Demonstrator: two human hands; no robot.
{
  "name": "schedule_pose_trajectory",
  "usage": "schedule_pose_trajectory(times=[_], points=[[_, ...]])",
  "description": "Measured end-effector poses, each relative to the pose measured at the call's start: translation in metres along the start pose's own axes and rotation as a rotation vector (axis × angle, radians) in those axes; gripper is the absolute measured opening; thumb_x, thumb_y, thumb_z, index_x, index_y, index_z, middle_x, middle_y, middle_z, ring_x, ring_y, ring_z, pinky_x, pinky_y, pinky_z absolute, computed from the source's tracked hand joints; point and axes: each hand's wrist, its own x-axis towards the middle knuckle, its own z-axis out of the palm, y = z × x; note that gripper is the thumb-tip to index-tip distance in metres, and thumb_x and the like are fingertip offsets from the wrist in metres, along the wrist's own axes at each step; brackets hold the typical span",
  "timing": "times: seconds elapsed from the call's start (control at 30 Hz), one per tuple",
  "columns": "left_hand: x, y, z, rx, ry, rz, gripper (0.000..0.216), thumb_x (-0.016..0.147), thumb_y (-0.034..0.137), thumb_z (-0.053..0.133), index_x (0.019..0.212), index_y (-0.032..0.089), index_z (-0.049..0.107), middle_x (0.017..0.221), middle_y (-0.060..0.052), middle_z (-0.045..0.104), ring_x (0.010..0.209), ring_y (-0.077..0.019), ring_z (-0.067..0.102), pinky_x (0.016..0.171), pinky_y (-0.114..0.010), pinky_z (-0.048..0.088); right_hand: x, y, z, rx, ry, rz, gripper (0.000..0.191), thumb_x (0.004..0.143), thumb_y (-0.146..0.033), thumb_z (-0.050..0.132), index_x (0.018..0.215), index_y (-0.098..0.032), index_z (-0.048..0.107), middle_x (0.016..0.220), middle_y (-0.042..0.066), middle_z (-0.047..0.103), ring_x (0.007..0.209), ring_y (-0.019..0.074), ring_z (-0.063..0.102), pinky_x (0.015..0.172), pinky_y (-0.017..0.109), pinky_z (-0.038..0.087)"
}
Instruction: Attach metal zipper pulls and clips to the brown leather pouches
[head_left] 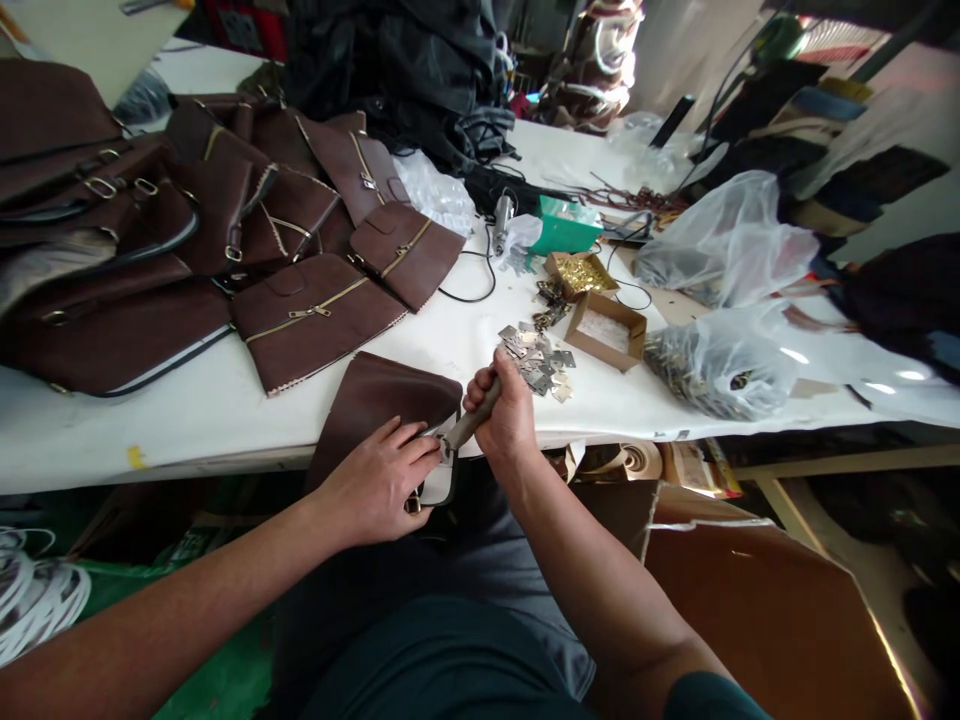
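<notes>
My left hand (379,480) holds a brown leather bag piece (382,400) at the table's front edge, fingers flat on top and thumb lower down by a small buckle (413,502). The piece's pale lining and dark edge show beside my fingers. In my right hand (510,405), closed in a fist, is a hand tool with a grey-brown handle (478,418). Its metal tip meets the pale lining near my left fingertips; the exact kind of tool is unclear. Just beyond my right hand lie several small metal plates (536,358).
Brown leather bags and panels (322,310) are heaped on the white table (450,340) at left. Small boxes (607,330), one of gold-coloured fittings (581,274), and plastic bags of hardware (720,365) stand at right. A large cardboard box (765,600) is below the table.
</notes>
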Motion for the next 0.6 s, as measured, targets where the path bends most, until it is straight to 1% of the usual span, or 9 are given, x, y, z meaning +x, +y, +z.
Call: schedule_pose_trajectory(times=[0.07, 0.17, 0.33, 0.43, 0.53, 0.6], points=[[0.0, 0.001, -0.001, 0.0, 0.005, 0.004, 0.058, 0.085, 0.038, 0.077, 0.138, 0.016, 0.07, 0.147, -0.013, 0.069, 0.142, -0.0402, 0.054, 0.127, -0.062, 0.037, 0.003, 0.01, 0.002, -0.029, 0.016, -0.059, 0.052, 0.08, -0.054, 0.085, 0.078, -0.025, 0.041, 0.062, -0.01, 0.041, 0.048, 0.0079, 0.04, 0.042, 0.021, 0.035], [0.0, 0.001, -0.003, -0.005, 0.005, 0.012, 0.055, 0.085, 0.039, 0.077, 0.135, 0.016, 0.071, 0.143, -0.013, 0.07, 0.141, -0.0399, 0.054, 0.127, -0.062, 0.037, 0.007, 0.016, 0.007, -0.085, -0.008, -0.142, 0.049, 0.084, -0.053, 0.082, 0.078, -0.025, 0.042, 0.062, -0.01, 0.043, 0.047, 0.0077, 0.041, 0.042, 0.021, 0.037], [0.001, -0.002, -0.002, -0.031, 0.006, 0.013, 0.053, 0.085, 0.039, 0.078, 0.132, 0.016, 0.072, 0.139, -0.014, 0.071, 0.141, -0.0401, 0.054, 0.127, -0.062, 0.036, -0.002, 0.02, 0.014, -0.238, -0.136, -0.238, 0.045, 0.092, -0.053, 0.077, 0.076, -0.025, 0.045, 0.059, -0.009, 0.046, 0.045, 0.0087, 0.042, 0.042, 0.023, 0.035], [0.0, -0.004, 0.0, -0.047, 0.025, 0.013, 0.052, 0.084, 0.037, 0.078, 0.132, 0.016, 0.073, 0.138, -0.015, 0.072, 0.141, -0.0399, 0.055, 0.128, -0.062, 0.036, -0.015, 0.023, 0.011, -0.395, -0.214, -0.282, 0.043, 0.097, -0.053, 0.072, 0.075, -0.025, 0.048, 0.055, -0.009, 0.048, 0.045, 0.0098, 0.042, 0.045, 0.025, 0.035], [-0.002, -0.005, 0.003, -0.065, 0.046, 0.011, 0.054, 0.084, 0.035, 0.078, 0.134, 0.016, 0.071, 0.141, -0.014, 0.071, 0.142, -0.0395, 0.054, 0.129, -0.062, 0.035, -0.027, 0.027, 0.003, -0.556, -0.28, -0.333, 0.043, 0.097, -0.054, 0.072, 0.074, -0.024, 0.052, 0.056, -0.007, 0.053, 0.049, 0.0112, 0.046, 0.05, 0.026, 0.039], [-0.003, -0.005, 0.004, -0.075, 0.066, 0.013, 0.056, 0.083, 0.033, 0.079, 0.136, 0.016, 0.07, 0.142, -0.015, 0.07, 0.142, -0.0391, 0.055, 0.129, -0.062, 0.034, -0.03, 0.025, -0.001, -0.604, -0.31, -0.354, 0.043, 0.097, -0.055, 0.072, 0.073, -0.024, 0.053, 0.056, -0.005, 0.056, 0.05, 0.0122, 0.049, 0.053, 0.027, 0.042]])
